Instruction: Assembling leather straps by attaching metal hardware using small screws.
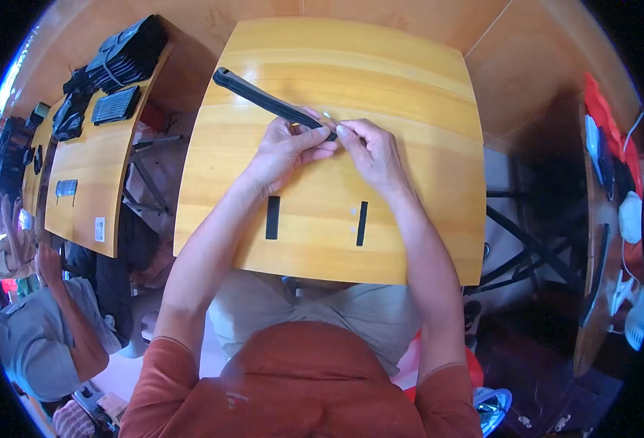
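- Head view: the left hand [287, 148] and the right hand [369, 150] meet in the upper middle of the frame, over a yellow wooden worktop [424, 87].
- Both hands hold one end of a long black strap [263, 100]. It looks like a zipper strip, but it is too small to be sure.
- The strap lies flat on the worktop and runs up to the upper left from the hands.
- The left hand's fingers are curled and pinch the strap's near end.
- The right hand's fingertips are pressed together on a tiny pale piece [328, 117] right at that end.
- I think the step in hand is fitting the small piece onto the strap's end.
- The next move likely needs a steady hold with the left hand and a small, careful push with the right.
- Two short black strips, one wider [272, 217] and one thin [362, 223], lie lower on the worktop, well apart from the hands.
- At the upper left, another worktop [88, 168] carries a pile of black strips [126, 55].
- Another person's arm [70, 310] shows at the lower left.
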A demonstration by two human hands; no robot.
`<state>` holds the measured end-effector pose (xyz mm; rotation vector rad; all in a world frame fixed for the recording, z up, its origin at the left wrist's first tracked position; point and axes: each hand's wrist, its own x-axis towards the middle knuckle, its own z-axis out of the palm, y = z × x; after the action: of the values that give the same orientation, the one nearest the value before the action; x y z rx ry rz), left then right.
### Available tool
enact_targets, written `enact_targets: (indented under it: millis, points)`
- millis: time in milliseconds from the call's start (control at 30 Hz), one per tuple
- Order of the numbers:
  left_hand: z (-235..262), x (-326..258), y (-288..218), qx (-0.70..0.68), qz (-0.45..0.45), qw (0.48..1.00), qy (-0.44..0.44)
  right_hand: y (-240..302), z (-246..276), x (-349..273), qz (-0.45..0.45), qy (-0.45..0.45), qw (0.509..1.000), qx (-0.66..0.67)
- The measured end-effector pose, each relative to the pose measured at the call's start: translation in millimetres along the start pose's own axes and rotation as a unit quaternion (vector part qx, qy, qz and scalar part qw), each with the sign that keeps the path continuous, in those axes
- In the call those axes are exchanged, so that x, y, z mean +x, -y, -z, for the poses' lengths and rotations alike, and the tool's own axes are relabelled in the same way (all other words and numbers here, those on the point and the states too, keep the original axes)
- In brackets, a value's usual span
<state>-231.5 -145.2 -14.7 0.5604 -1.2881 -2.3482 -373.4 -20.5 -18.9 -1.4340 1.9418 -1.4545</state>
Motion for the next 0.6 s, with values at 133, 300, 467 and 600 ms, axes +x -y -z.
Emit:
enact_targets:
  millis: [133, 300, 467, 600]
  points:
    - [10, 4, 0, 0.002, 0.006, 1.0, 0.012, 9, -4, -7, 0.02, -0.003, 1.0, 0.007]
    - [13, 6, 1, -0.011, 0.009, 1.0, 0.001, 1, -7, -10, 0.017, -0.001, 1.0, 0.002]
    - [19, 10, 1, -0.016, 0.019, 0.999, 0.039, 7, -5, -10, 0.018, 0.004, 0.999, -0.046]
    - [16, 10, -1, -0.02, 0.019, 0.999, 0.035, 5, -4, -10, 0.015, 0.009, 0.999, -0.033]
